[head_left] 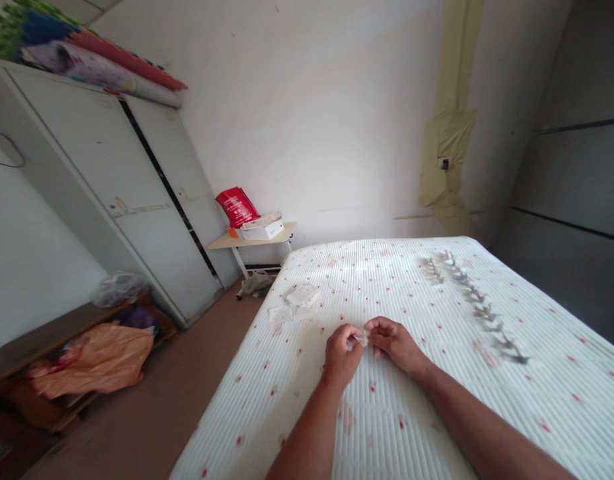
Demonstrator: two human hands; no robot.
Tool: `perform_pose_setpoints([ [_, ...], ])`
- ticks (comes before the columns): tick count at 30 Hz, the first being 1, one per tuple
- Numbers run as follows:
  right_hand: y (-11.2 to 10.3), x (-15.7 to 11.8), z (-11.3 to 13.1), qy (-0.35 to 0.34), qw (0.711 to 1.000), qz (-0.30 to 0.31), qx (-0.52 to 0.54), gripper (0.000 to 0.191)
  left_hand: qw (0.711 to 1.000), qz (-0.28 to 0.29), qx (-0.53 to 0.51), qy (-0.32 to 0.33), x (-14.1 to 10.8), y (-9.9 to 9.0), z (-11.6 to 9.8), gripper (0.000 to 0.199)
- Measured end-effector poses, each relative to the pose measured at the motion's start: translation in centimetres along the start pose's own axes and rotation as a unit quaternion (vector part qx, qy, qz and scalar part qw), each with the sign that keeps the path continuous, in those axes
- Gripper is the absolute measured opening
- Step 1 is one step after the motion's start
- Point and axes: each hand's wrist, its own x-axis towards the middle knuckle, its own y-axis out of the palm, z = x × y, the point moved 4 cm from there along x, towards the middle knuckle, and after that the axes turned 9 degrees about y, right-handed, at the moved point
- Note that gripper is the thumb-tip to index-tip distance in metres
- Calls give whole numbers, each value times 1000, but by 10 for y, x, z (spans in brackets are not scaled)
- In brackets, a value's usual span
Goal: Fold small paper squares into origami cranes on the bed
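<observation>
Over the middle of the bed, my left hand (341, 353) and my right hand (394, 341) meet fingertip to fingertip. Between them they pinch a small whitish piece of folded paper (363, 337), partly covered by the fingers. Its exact shape is too small to make out. To the left lies a loose pile of printed paper pieces (303, 295). On the right, several small folded paper figures (483, 312), pointed like paper cranes, stand in a long slanting row, with a shorter row (431, 269) beside its far end.
The bed (371, 440) has a white ribbed cover with red dots. Beyond its far left corner is a small table (221, 243) bearing a red bag (237, 207) and a white box (264, 230). A grey cabinet (87, 147) and a low wooden shelf (81, 313) stand left.
</observation>
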Motion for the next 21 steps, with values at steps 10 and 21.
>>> perform_pose_setpoints([
  [10,1,2,-3,-11,1000,11,-2,22,999,-9,30,9,-1,2,7,15],
  [21,-3,1,0,6,1000,-9,11,24,1000,4,7,30,-1,1,4,16],
])
